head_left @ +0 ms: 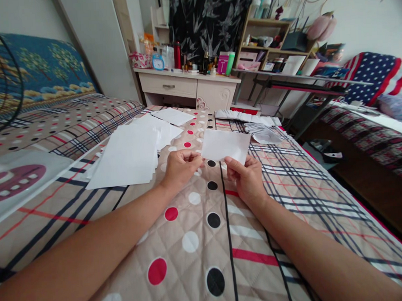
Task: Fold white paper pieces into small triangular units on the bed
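Note:
A small white sheet of paper [224,144] is held up above the bed, gripped between the thumb and fingers of my right hand [247,175] at its lower right. My left hand [183,167] is closed in a pinch by the sheet's lower left corner; whether its fingertips hold that corner is hard to see. To the left lies a stack of larger white sheets [128,153], somewhat fanned out. Beyond the held sheet, at the right, are a bundle of thin white paper pieces [256,129] and a long row of folded white paper [242,116].
A patterned quilted bedspread [192,266] spreads under everything. At the left edge sits a white plastic bag [55,163] near a fan guard [18,74]. A white dresser [168,84] with bottles stands at the far end, beside a shelved desk [265,21].

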A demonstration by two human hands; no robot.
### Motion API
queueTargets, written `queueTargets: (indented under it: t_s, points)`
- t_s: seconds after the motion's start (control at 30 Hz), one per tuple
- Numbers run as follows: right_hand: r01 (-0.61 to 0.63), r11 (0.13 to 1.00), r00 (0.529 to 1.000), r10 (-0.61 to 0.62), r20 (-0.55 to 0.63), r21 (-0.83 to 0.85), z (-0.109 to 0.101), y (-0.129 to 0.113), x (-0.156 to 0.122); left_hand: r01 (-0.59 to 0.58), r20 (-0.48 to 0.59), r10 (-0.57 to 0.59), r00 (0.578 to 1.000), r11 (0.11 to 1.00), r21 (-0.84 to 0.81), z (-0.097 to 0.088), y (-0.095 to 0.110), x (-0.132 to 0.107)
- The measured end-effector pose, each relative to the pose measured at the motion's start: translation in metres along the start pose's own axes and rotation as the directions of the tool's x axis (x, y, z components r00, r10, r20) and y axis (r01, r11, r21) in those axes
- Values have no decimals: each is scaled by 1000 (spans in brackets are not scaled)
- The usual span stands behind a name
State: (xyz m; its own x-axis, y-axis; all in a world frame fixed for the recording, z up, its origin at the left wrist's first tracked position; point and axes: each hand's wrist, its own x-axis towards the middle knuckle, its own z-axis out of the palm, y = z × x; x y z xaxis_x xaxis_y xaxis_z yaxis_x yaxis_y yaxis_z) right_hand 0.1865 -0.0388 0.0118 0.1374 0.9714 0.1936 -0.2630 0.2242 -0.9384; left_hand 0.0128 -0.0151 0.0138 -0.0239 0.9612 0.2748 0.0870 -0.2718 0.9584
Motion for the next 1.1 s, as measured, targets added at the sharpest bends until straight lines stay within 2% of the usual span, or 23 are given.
queueTargets:
  t_s: [0.23, 0.47, 0.6, 0.8, 0.87, 1.0, 1.1]
  points:
    - [7, 999, 1000, -7, -10, 38, 1, -3, 0, -27, 21, 27, 999, 1000, -5, 1, 2, 0]
    - [-5, 997, 1000, 6, -3, 71, 3, -6, -1, 100, 72, -86, 994, 969, -226, 0, 9, -2]
    - [1, 998, 1000, -1, -2, 63, 3, -7, -1, 127, 99, -104, 990, 957, -260, 0, 9, -2]
    - [30, 992, 995, -18, -98, 119, -2, -12, 8, 153, -24, -166, 986, 951, -270, -8, -3, 8]
    - [17, 992, 997, -8, -79, 123, -1, -12, 7, 192, 40, -189, 981, 940, -282, -9, -3, 8]
    - [-29, 994, 999, 27, 20, 107, 5, -8, 0, 228, 335, -125, 934, 930, -288, -7, 1, 1]
    - [-48, 997, 997, 44, 62, 60, 8, -5, -5, 198, 425, -63, 903, 939, -281, -6, 3, -4]
